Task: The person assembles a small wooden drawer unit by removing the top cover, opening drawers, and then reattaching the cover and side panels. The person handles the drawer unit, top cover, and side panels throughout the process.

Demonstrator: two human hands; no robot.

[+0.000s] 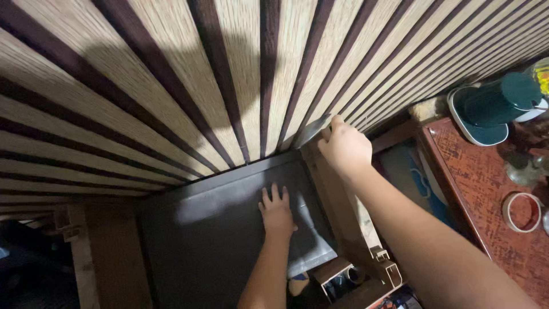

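Note:
My left hand [277,213] lies flat, fingers apart, on a dark grey panel [211,229] at the foot of a slatted wall [240,74] of pale strips and dark grooves. My right hand [345,147] is closed on the upper corner of a thin grey sheet [313,130] that leans against the slats, above a brown wooden upright [337,200]. Both forearms reach in from the lower edge.
A reddish worn table [486,194] stands at the right with a dark green jug [500,100] on a white base, a roll of tape [521,212] and glass items. Wooden frame pieces [91,252] sit at lower left. Metal channel ends [384,264] lie below the upright.

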